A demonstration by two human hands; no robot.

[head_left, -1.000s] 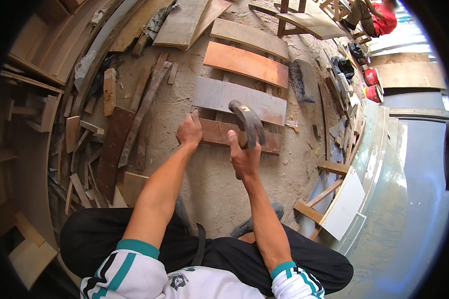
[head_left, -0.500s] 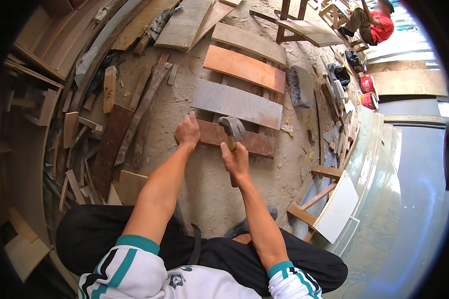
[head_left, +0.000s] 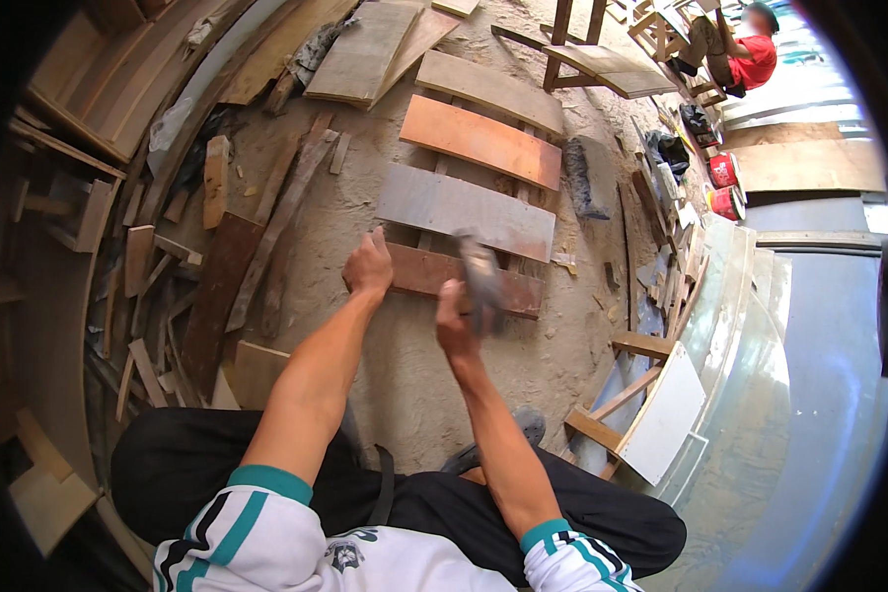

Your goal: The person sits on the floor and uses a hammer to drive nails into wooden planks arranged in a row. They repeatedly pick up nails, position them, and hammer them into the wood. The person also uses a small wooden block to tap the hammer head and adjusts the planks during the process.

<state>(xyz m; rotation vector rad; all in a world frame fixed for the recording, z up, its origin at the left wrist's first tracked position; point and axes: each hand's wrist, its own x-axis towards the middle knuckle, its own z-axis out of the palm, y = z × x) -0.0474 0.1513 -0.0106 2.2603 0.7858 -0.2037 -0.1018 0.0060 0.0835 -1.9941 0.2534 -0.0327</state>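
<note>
Sand, pale brown and bumpy, lies under a big ladder-shaped wooden frame with four flat boards across it: going from far to near, a tan wooden board, a bright orange wooden board, a grey wooden board and a dark red-brown wooden board. A blurry, dark-headed hammer shows over the red-brown board, and the right hand grips it tight. The left hand is at that board's left end, fingers curled in, but I cannot tell if they pinch anything.
</note>
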